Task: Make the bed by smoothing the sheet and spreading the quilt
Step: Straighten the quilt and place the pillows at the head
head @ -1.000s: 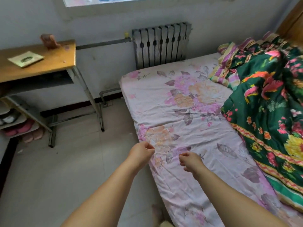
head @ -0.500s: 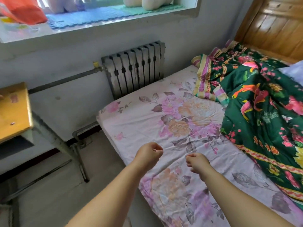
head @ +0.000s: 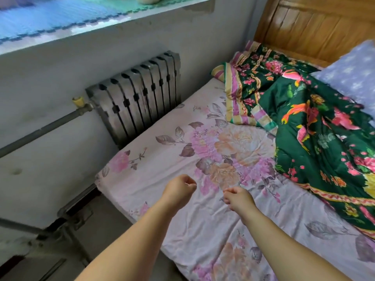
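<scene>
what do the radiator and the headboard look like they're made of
Radiator: likely cast metal, judging by its heavy ribbed columns and dull dark grey, worn-looking finish. Headboard: seems wood, with orange-brown panels, visible grain and a slight varnish sheen; solid or veneer, I cannot tell.

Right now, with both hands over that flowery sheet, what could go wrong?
The sheet is creased around the right hand; tugging unevenly might drag its edge off the mattress. The green quilt lies bunched near the pillow, so spreading it could shift that. The left hand holds nothing.
</scene>
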